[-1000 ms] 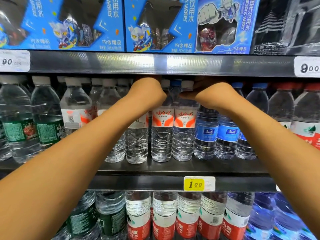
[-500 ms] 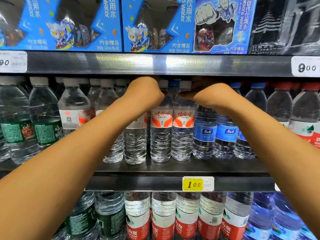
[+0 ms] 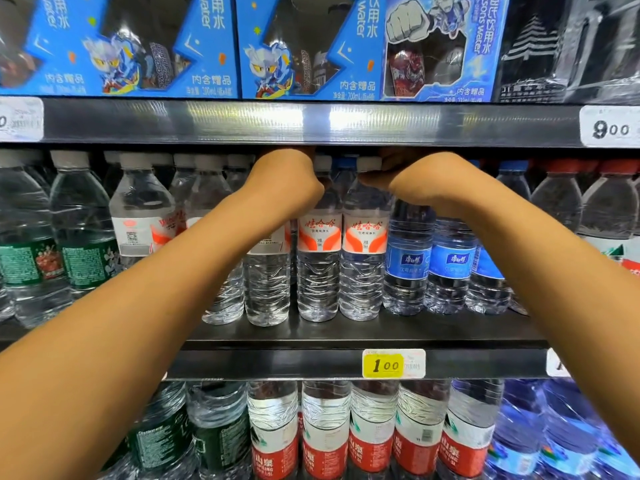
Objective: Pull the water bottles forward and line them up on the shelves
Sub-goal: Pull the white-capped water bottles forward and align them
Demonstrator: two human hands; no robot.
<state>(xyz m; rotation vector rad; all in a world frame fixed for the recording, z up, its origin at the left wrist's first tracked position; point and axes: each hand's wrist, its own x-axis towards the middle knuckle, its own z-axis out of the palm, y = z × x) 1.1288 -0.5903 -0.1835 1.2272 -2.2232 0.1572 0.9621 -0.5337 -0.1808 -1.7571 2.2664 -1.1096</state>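
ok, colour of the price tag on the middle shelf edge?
Yellow, with a white part on its right: price tag, head view.

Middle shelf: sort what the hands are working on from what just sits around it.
In the job:
left hand
right hand
orange-label bottles
middle shelf

Just there:
blue-label bottles
green-label bottles
blue gift boxes
yellow price tag
red-label bottles, lower shelf
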